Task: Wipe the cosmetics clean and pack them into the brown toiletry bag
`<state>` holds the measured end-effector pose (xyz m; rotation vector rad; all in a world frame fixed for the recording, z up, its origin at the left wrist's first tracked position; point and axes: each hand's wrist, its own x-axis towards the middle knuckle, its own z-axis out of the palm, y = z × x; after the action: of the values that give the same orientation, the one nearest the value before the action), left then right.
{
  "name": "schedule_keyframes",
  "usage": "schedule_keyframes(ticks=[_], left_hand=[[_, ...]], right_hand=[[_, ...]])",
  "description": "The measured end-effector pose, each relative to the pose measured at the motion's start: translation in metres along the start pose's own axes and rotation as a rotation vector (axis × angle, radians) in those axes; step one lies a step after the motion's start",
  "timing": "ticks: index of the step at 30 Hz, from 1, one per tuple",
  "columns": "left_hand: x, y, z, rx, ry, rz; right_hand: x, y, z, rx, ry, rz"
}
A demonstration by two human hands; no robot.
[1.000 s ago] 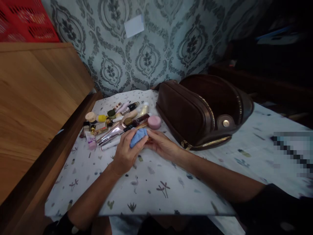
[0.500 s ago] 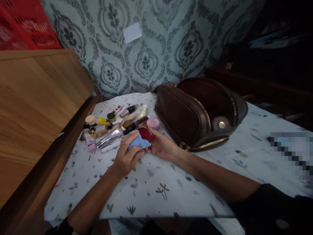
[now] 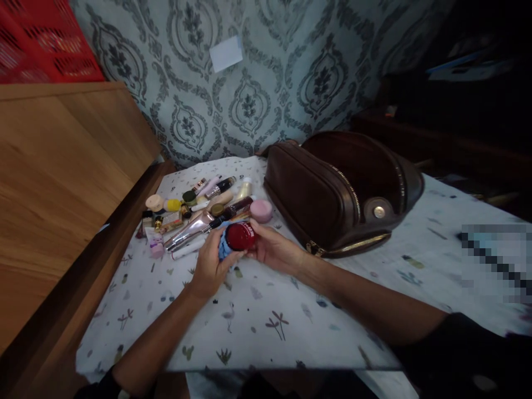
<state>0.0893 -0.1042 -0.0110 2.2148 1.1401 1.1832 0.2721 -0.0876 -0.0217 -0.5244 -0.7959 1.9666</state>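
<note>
A round dark-red jar point(image 3: 241, 236) with pale lettering is held between my two hands above the table. My left hand point(image 3: 211, 259) is closed around a light-blue cloth point(image 3: 223, 246), which lies against the jar's left side. From the right, my right hand point(image 3: 272, 246) grips the jar's edge with thumb and fingers. Just behind the jar sits a pink round container point(image 3: 261, 210). To the left lie several cosmetics, among them a rose-gold tube point(image 3: 192, 228), a white pen-shaped tube point(image 3: 187, 249) and a dark-brown tube point(image 3: 238, 207).
A brown leather bag point(image 3: 307, 194) with its top unzipped stands at the right on the patterned tablecloth point(image 3: 249, 332). Wooden furniture point(image 3: 75, 166) borders the left side, with a red plastic basket point(image 3: 45, 44) on top. A papered wall point(image 3: 266, 83) rises behind.
The jar has turned so its lettered face shows. The blue cloth has shifted from over the jar's front to its left side, mostly behind it.
</note>
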Motion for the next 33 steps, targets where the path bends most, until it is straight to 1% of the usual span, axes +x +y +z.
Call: schedule_keyframes(ticks=[3, 5, 7, 9, 12, 14, 16, 18, 22, 23, 25, 27, 29, 31, 33], left_hand=[[0.000, 0.002, 0.000, -0.067, -0.019, -0.158], [0.000, 0.001, 0.001, -0.101, -0.010, -0.228], [0.000, -0.001, 0.002, -0.155, -0.004, -0.267], [0.001, -0.004, 0.003, -0.230, -0.002, -0.284], [0.005, -0.008, 0.002, -0.346, -0.008, -0.321], [0.008, -0.009, 0.001, -0.392, 0.004, -0.377], [0.010, -0.009, -0.002, -0.373, 0.030, -0.407], [0.012, -0.008, -0.005, -0.247, 0.027, -0.370], [0.011, -0.007, -0.014, 0.248, -0.076, -0.184], [0.010, -0.007, -0.016, 0.361, -0.073, -0.135], [0.009, -0.007, -0.020, 0.509, -0.011, -0.023], [0.009, -0.007, -0.023, 0.551, 0.055, 0.108], [0.011, -0.005, -0.023, 0.533, 0.072, 0.219], [0.016, 0.000, -0.021, 0.472, 0.030, 0.262], [0.022, 0.006, -0.018, 0.381, -0.008, 0.241]], right_hand=[[0.002, -0.002, 0.000, -0.064, 0.051, -0.120], [0.003, -0.002, 0.000, -0.152, 0.095, -0.207], [0.003, -0.002, -0.001, -0.313, 0.139, -0.299], [0.001, -0.003, -0.001, -0.550, 0.180, -0.408], [-0.003, -0.003, 0.000, -0.878, 0.204, -0.604], [-0.005, -0.003, 0.000, -0.997, 0.200, -0.699], [-0.006, -0.002, -0.001, -1.050, 0.197, -0.748], [-0.005, 0.000, -0.003, -1.082, 0.198, -0.777], [-0.003, 0.004, -0.007, -1.135, 0.181, -0.775], [-0.002, 0.005, -0.008, -1.143, 0.174, -0.768], [-0.002, 0.006, -0.009, -1.155, 0.165, -0.757], [-0.002, 0.008, -0.011, -1.166, 0.163, -0.756], [-0.001, 0.009, -0.012, -1.181, 0.164, -0.764], [0.000, 0.009, -0.012, -1.201, 0.169, -0.783], [0.000, 0.007, -0.010, -1.217, 0.183, -0.801]])
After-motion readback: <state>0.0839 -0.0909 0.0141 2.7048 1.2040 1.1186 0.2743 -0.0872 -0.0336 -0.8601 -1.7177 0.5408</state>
